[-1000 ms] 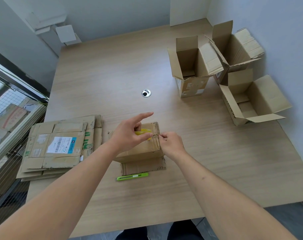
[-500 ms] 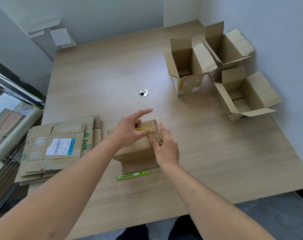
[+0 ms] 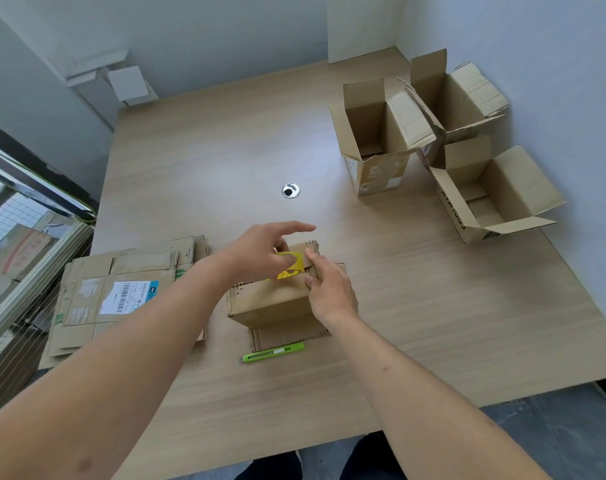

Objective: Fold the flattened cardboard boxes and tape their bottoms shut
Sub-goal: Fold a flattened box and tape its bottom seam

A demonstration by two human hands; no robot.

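From the head camera, a small brown box [image 3: 270, 299] of ribbed corrugated cardboard stands on the pale wood-grain table [image 3: 433, 323] near its front edge, bottom up, with a loose flap lying flat on the table toward the person. On its top sits a piece of shiny yellow tape [image 3: 291, 266] with a ragged lower edge. The left hand [image 3: 260, 252] rests on the box top, thumb pressing the yellow tape, forefinger stretched out straight above the box and not touching it. The right hand [image 3: 329, 289] lies against the box's right upper edge, fingers straight and laid on the cardboard beside the tape.

Just in front of the box lies a slim green plastic knife [image 3: 273, 352]. To the left, a stack of flattened boxes [image 3: 121, 292] lies flat, the top one bearing a white barcode label. At the far right, three open boxes [image 3: 433, 143] stand close together, flaps up. A round metal grommet [image 3: 290, 190] is set in the table's middle.
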